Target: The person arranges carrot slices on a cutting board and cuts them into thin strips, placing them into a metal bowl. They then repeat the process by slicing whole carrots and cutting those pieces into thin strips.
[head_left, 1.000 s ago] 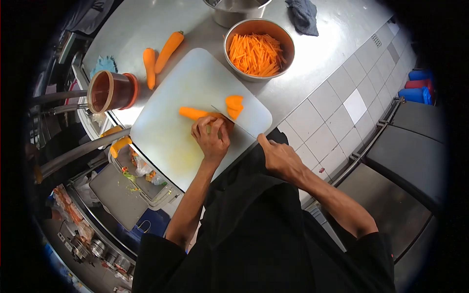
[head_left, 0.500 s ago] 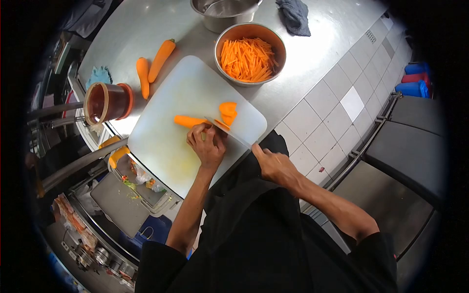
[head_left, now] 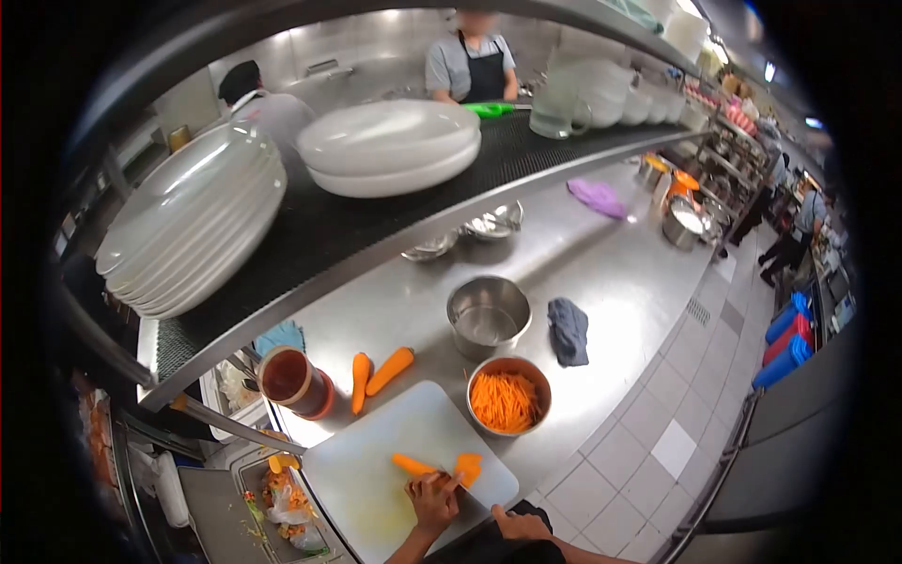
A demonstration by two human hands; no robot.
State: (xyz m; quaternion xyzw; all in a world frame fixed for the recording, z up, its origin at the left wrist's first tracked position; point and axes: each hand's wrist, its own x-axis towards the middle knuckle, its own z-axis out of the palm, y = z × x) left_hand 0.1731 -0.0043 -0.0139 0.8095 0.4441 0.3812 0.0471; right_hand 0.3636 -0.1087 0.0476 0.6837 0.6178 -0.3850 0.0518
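Left hand [head_left: 434, 500] is seen at the bottom edge with its fingers curled down on the near end of an orange carrot piece [head_left: 412, 464], which is pinned to a white rectangular plastic cutting board [head_left: 366, 461]. Right hand [head_left: 520, 524] is set at 4 o'clock of the left hand, just off the board's near corner, with its fingers curled in. What it grips is too small to make out.

A few flat orange carrot slices [head_left: 468, 465] lie just beside the piece at its 3 o'clock. A round steel bowl of thin orange carrot strips [head_left: 508, 397] is placed at 2 o'clock of the board, near its corner. An empty round steel bowl [head_left: 488, 316] sits at 12 o'clock of that bowl, and a crumpled dark grey cloth [head_left: 567, 331] lies at its 1 o'clock.

Two whole orange carrots [head_left: 374, 376] lie side by side at 12 o'clock of the board. A brown round tub with a red rim [head_left: 293, 380] stands at 10 o'clock. All are carried on a long stainless steel surface [head_left: 620, 273].

A stack of white plates [head_left: 193, 221] is kept on a black-matted shelf [head_left: 310, 230] overhead.
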